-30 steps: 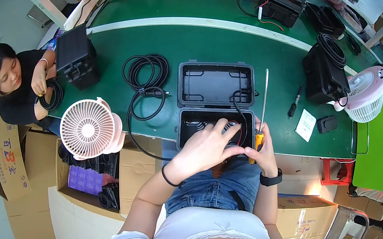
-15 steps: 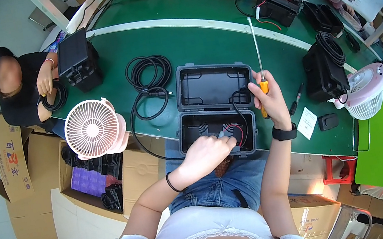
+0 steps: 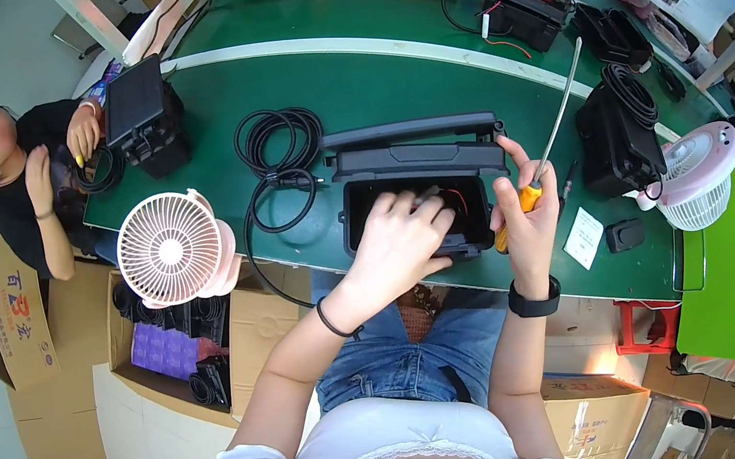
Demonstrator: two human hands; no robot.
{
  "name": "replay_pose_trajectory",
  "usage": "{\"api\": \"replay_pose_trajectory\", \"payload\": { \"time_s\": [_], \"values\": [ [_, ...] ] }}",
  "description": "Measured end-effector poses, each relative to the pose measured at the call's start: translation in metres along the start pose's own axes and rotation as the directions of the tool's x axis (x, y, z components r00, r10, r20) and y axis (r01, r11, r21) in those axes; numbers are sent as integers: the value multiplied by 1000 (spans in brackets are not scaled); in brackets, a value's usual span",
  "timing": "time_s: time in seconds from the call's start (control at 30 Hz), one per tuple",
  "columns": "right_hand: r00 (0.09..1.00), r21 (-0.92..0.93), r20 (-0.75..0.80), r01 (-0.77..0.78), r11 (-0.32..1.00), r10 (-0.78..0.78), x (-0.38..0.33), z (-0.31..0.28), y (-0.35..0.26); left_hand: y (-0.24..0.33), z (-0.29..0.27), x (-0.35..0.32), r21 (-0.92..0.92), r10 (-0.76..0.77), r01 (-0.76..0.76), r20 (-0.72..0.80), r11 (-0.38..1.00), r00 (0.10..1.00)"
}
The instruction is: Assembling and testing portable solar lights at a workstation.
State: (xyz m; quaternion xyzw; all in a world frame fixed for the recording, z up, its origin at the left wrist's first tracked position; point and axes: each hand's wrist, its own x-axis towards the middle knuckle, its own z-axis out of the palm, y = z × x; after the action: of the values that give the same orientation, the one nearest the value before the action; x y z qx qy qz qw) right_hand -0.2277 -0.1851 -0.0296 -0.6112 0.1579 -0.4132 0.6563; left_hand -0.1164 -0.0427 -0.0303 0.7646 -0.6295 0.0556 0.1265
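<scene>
A black plastic case (image 3: 366, 230) stands in front of me at the table's edge, its hinged lid (image 3: 419, 159) raised and seen nearly edge-on. My left hand (image 3: 398, 236) is over the case's front wall, fingers curled inside and thumb at the outer front; it hides much of the interior. Thin red wires (image 3: 457, 202) show beside the fingers. At the case's right side, my right hand (image 3: 530, 214) is closed round the orange handle of a screwdriver (image 3: 559, 115), its long shaft pointing up and away. The right index finger reaches the lid's right corner.
A coiled black cable (image 3: 282, 151) lies left of the case, near a pink fan (image 3: 171, 248). Black cases (image 3: 616, 134) stand to the right and far left, where a co-worker (image 3: 19, 181) sits. A white paper (image 3: 584, 238) lies right of my hand.
The lid has swung up from lying back, and the case has shifted. My left hand has moved further over the case. The screwdriver has tilted to the right as my right hand came lower.
</scene>
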Motion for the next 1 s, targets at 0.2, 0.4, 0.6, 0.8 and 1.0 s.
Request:
{"api": "replay_pose_trajectory", "payload": {
  "time_s": [0.2,0.4,0.6,0.8,1.0],
  "values": [
    [998,43,-44,-40,998,42,-1,-6,0,-19,-12,-36,-78,-59,44,-198,996,978],
    [998,15,-40,-56,998,57,-4,-9,2,-37,1,-72,-70,-170,155,-400,985,901],
    [997,-48,-41,-71,996,70,-8,-10,5,-39,10,-69,-9,-224,252,-491,968,842],
    [995,-68,-40,-90,994,88,-11,-11,20,-40,37,-63,-254,-367,267,-570,930,735],
    [994,-36,-76,-78,996,75,-11,-10,30,-32,41,-56,-409,-430,197,-618,891,658]
  ]
}}
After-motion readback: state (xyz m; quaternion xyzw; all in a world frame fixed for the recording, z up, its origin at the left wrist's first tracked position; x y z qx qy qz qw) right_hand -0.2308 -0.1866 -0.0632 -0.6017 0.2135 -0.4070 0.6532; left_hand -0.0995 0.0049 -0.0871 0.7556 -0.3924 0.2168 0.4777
